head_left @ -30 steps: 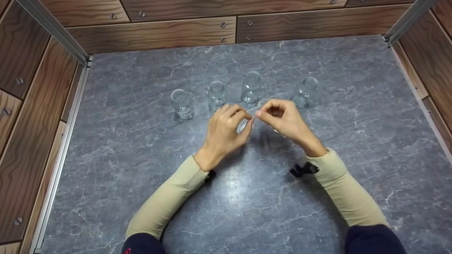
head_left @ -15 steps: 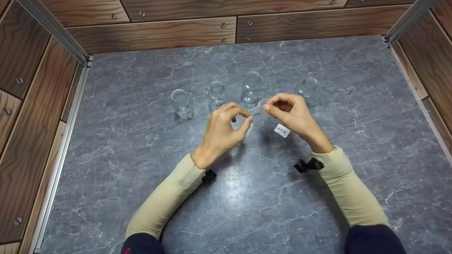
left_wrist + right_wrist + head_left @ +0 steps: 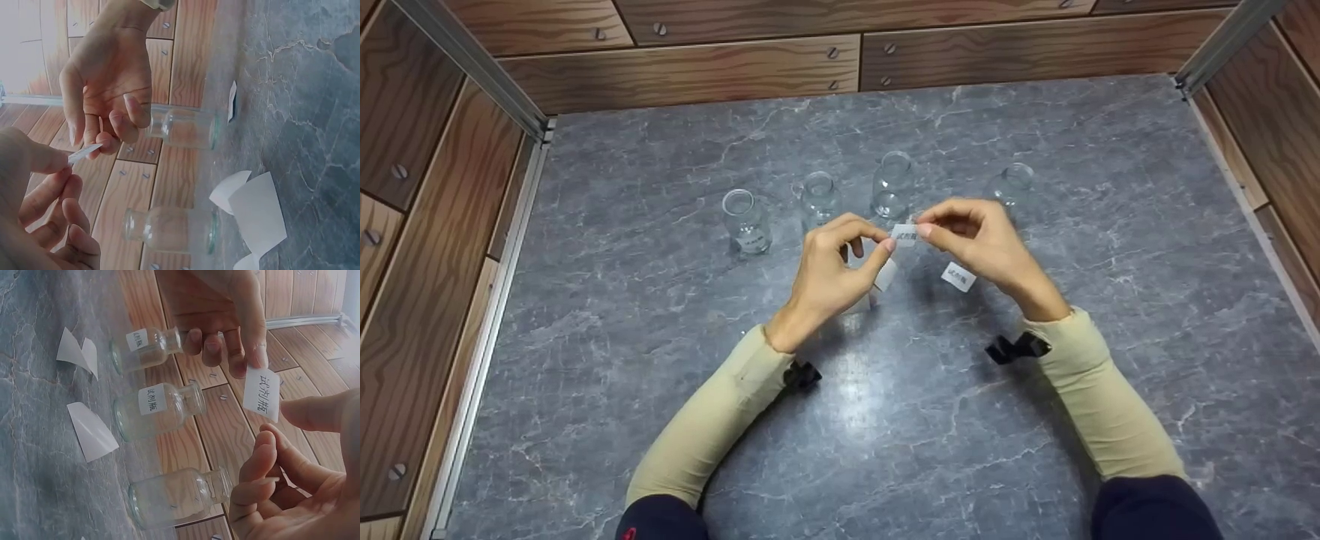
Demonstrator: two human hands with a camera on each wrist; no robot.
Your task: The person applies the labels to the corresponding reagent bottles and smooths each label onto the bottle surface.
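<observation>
In the head view my left hand pinches a small white label between thumb and forefinger, above the table. Dark printed characters show on the label in the right wrist view. My right hand is close by on the other side, its thumb right at the label's edge and its forefinger apart from the thumb. Behind the hands stand several clear glass bottles; the leftmost bottle bears a label, as does the middle bottle in the right wrist view.
A second printed label lies on the grey marbled table below my right hand. White paper scraps lie under my left hand. Wood-patterned panels with metal corner posts enclose the table.
My hands have drawn slightly apart, the right one moving right and back. The label has turned its printed face up. The printed label on the table has come into view below my right hand.
</observation>
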